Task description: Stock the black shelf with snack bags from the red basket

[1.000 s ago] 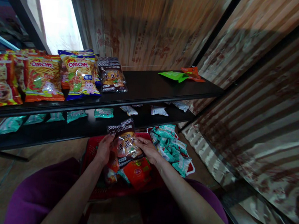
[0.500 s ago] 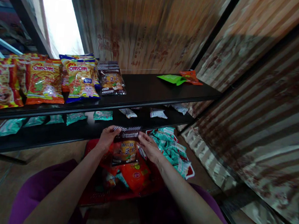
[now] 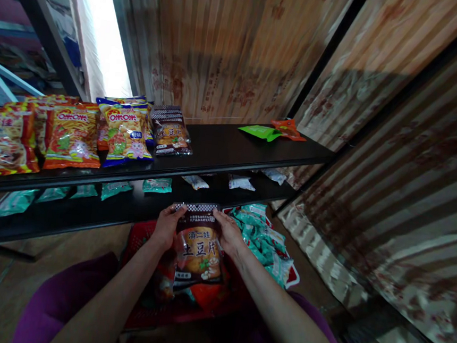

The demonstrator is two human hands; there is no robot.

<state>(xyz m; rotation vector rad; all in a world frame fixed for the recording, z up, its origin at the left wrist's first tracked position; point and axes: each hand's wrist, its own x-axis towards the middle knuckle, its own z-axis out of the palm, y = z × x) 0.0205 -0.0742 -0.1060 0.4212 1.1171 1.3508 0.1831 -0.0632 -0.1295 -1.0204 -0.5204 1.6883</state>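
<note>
Both my hands hold a dark snack bag (image 3: pixel 199 249) with a checkered top strip, upright above a red basket (image 3: pixel 143 233). My left hand (image 3: pixel 167 226) grips the bag's upper left corner and my right hand (image 3: pixel 228 232) grips its upper right edge, fingers closed on it. Under the bag, more orange and red packets (image 3: pixel 201 297) lie in the basket. An identical dark bag (image 3: pixel 171 132) lies on the upper black shelf (image 3: pixel 223 144), beside blue-and-yellow (image 3: pixel 125 130) and orange snack bags (image 3: pixel 71 135).
A green (image 3: pixel 260 132) and an orange packet (image 3: pixel 288 128) lie at the shelf's right end. Small teal and white packets (image 3: pixel 157 185) sit on the lower shelf. A pile of teal packets (image 3: pixel 266 239) rests right of the basket. Corrugated walls close off the back and right.
The dark bag has been lifted from a tilted position over the basket and turned upright, front facing me. Both hands shifted to its top corners. The view has tipped down slightly.
</note>
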